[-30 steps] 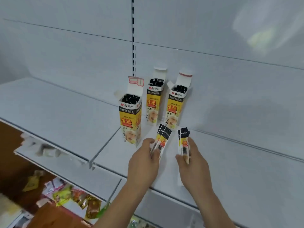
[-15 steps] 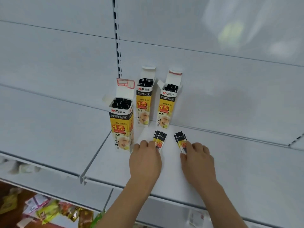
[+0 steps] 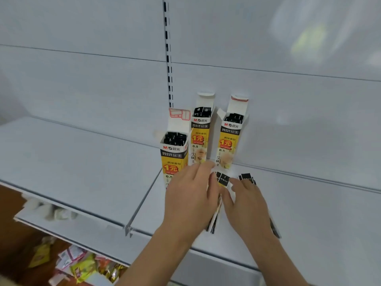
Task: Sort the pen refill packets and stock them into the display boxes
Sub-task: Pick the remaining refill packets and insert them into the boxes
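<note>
Both hands lie on the shelf [image 3: 309, 203]; the left hand [image 3: 191, 195] holds packets [image 3: 223, 180], long axis toward the boxes [image 3: 174, 153] just beyond; the right hand [image 3: 247, 205] presses another pile [image 3: 246, 176].

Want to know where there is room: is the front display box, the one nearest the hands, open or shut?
Open. The front display box stands upright with its top flap raised, and black packet tops show inside.
</note>
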Motion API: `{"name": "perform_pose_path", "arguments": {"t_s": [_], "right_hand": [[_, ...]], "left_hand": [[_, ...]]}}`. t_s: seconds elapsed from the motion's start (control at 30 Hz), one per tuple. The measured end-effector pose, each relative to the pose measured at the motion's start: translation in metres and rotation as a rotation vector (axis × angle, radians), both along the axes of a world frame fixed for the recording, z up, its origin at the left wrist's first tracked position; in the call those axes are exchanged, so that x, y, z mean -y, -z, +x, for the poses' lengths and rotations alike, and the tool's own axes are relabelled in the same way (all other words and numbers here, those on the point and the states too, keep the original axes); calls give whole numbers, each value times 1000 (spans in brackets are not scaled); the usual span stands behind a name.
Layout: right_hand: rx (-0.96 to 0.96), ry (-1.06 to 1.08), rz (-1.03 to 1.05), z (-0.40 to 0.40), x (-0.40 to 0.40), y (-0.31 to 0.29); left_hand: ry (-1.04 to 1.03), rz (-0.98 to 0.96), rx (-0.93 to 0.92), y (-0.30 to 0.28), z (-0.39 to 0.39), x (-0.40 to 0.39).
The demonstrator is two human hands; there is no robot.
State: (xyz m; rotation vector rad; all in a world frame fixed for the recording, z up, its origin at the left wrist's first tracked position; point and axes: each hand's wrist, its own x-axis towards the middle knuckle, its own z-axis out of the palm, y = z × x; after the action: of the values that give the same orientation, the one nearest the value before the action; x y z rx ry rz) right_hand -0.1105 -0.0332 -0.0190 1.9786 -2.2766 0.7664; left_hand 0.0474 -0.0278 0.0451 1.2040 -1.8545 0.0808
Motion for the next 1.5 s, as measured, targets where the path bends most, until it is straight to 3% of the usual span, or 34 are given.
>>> {"name": "perform_pose_path", "arguments": {"t_s": [0.2, 0.27, 0.37, 0.47, 0.63, 0.77, 0.97, 1.2, 1.43, 1.5], "right_hand": [[67, 189, 310, 22, 10, -10], [105, 256, 377, 26, 13, -11], [246, 280, 425, 32, 16, -19], [376, 305, 416, 41, 16, -23], [402, 426, 263, 40, 9, -19], [531, 439, 144, 38, 5, -24], [377, 307, 395, 58, 14, -25], [191, 293, 385, 57, 27, -26], [305, 314, 274, 49, 22, -33], [415, 315, 198, 46, 19, -48]], "left_hand": [[5, -262, -137, -47, 49, 21], [-2, -216, -122, -52, 66, 40], [59, 38, -43, -47, 83, 64], [177, 164, -52, -35, 94, 71], [291, 154, -107, -27, 102, 72], [355, 146, -137, -27, 103, 70], [405, 215, -189, -29, 105, 75], [416, 268, -167, -38, 111, 72], [430, 342, -192, -40, 113, 72], [428, 358, -193, -40, 113, 73]]}}
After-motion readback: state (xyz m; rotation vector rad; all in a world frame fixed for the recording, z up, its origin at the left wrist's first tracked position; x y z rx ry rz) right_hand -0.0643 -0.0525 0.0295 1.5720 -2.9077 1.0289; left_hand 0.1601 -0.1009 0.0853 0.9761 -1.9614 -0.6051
